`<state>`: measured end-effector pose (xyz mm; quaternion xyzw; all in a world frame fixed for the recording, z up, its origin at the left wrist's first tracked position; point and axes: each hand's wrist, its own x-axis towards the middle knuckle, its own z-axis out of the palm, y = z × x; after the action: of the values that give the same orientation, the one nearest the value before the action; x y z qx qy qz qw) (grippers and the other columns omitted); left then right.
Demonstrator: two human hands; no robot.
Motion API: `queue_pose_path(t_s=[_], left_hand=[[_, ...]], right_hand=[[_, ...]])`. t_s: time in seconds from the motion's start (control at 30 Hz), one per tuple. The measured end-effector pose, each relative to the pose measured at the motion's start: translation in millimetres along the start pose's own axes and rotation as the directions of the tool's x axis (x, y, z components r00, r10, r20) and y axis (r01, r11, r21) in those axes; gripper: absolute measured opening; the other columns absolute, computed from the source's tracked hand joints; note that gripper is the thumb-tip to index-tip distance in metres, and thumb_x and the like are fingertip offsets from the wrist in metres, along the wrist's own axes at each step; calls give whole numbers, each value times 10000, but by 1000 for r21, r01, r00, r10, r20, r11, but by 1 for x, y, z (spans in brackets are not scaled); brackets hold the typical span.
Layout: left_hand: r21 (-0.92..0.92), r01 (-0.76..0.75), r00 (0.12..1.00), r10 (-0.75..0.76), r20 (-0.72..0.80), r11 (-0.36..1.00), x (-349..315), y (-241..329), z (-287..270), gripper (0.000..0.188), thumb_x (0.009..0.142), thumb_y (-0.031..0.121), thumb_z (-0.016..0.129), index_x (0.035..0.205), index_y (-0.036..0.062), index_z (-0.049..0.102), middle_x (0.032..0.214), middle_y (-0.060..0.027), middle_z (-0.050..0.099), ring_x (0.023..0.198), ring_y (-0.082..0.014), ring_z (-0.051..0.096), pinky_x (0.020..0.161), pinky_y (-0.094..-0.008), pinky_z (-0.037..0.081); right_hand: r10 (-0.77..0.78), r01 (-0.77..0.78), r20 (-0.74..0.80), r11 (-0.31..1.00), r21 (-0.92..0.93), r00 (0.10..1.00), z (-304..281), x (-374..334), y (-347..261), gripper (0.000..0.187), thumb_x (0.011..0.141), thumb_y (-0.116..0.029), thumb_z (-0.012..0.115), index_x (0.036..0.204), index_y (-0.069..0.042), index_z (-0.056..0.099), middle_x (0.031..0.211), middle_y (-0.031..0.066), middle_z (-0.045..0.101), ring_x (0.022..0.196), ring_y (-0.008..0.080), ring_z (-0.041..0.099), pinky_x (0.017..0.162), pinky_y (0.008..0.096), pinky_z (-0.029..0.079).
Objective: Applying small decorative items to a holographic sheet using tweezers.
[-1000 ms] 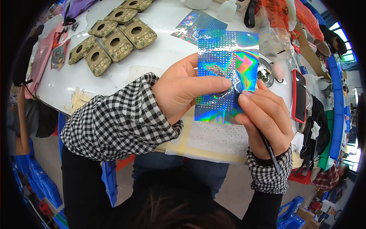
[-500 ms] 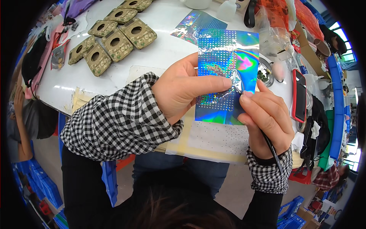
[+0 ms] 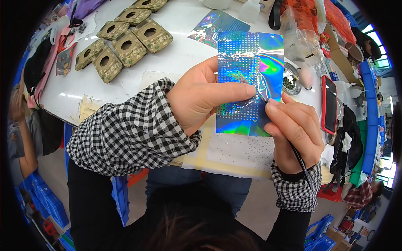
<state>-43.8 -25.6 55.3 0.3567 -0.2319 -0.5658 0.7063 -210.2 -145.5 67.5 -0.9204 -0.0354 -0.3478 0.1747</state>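
Note:
My left hand (image 3: 197,92) holds up a shiny holographic sheet (image 3: 272,44) covered in rows of small pale dots. Its thumb presses on the front, and the other fingers are mostly hidden behind. In my right hand (image 3: 298,125) is a pair of black tweezers (image 3: 300,158), pinched between thumb and fingers. The tweezer tip meets the sheet just right of my left thumb, at the edge of the dots, where the film is creased. Under the sheet, a white paper (image 3: 234,152) with many tiny dark specks lies at the table's near edge.
Another holographic sheet (image 3: 215,26) lies farther back. Several camouflage pouches with round holes (image 3: 133,32) stand in rows at back left. A round metal dish (image 3: 298,87) with small dark green bits and a red-cased phone (image 3: 330,104) are at right. Another person's arm (image 3: 27,138) shows at far left.
The sheet and both hands have shifted very slightly. The tweezer tip now shows more plainly against the film beside my left thumb. At far left, the other person's arm has moved.

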Motion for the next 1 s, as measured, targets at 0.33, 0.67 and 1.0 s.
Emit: queue_pose_path(t_s=[0.33,0.67,1.0], left_hand=[[66,-8,1000,8,0,998,-2,0,-1,377,848,45,606,1198,0,473,1114,-102,607,1020,-168,599,907,-325,490],[74,8,1000,-7,-14,997,-2,-1,-3,377,851,42,602,1205,5,478,1134,-104,605,1027,-172,596,921,-328,480],[66,-5,1000,4,8,998,-1,-1,-2,380,849,45,607,1205,4,480,1133,-104,608,1024,-173,599,930,-328,470]], right_hand=[[149,-142,-40,979,146,988,1,1,0,291,723,-56,740,1008,-33,684,953,88,679,807,228,596,768,324,482],[278,-259,-19,917,304,960,3,-1,3,209,783,-69,699,982,-6,689,911,102,684,802,204,605,747,298,455],[261,-235,-72,939,252,963,4,-2,4,198,789,-59,692,980,-7,689,910,105,685,810,207,611,745,297,452]])
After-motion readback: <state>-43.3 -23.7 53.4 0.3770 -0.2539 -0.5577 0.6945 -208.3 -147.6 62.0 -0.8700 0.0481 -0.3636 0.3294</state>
